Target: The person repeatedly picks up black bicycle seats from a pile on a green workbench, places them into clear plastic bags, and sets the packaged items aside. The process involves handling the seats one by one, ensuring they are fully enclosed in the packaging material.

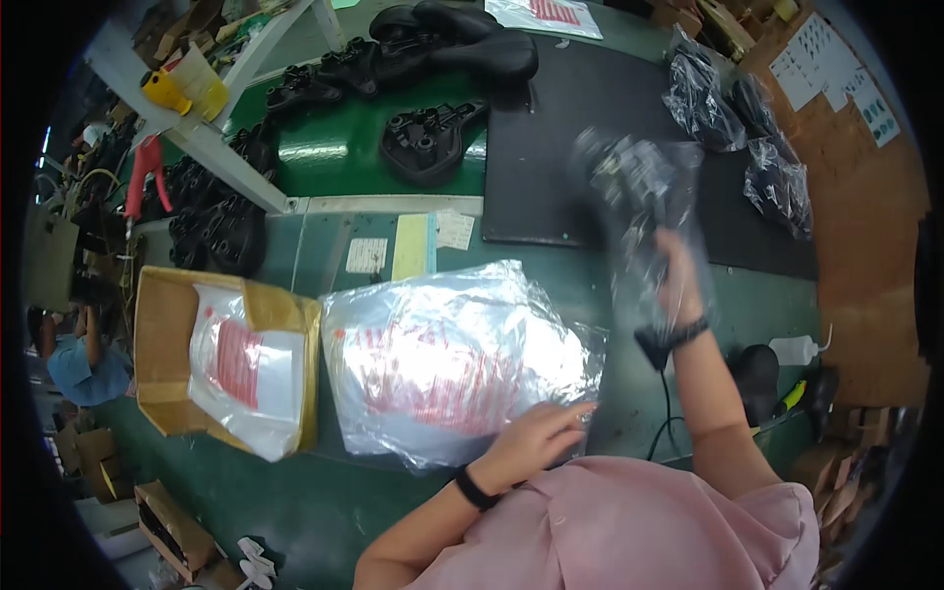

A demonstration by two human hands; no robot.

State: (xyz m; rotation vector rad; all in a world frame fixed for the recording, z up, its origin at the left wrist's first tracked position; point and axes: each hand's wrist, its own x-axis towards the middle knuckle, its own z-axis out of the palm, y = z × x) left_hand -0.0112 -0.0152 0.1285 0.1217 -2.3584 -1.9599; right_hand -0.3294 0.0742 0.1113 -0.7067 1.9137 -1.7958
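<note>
A black bicycle saddle in a clear plastic bag (644,182) is in my right hand (683,285), over the edge of the black mat. My fingers are closed on the bag's lower part, and the saddle's far end is smeared by motion. My left hand (536,438) rests on the near right corner of a pile of clear plastic bags (423,364) with red print. Its fingers are stretched out along the bags' edge, and nothing shows gripped in them.
A cardboard box (167,364) with more printed bags stands left. Bare saddles (423,143) lie beyond on the green surface; bagged saddles (703,98) lie at the black mat's (551,128) far right. A white metal frame (211,147) rises at left. A squeeze bottle (795,349) is right.
</note>
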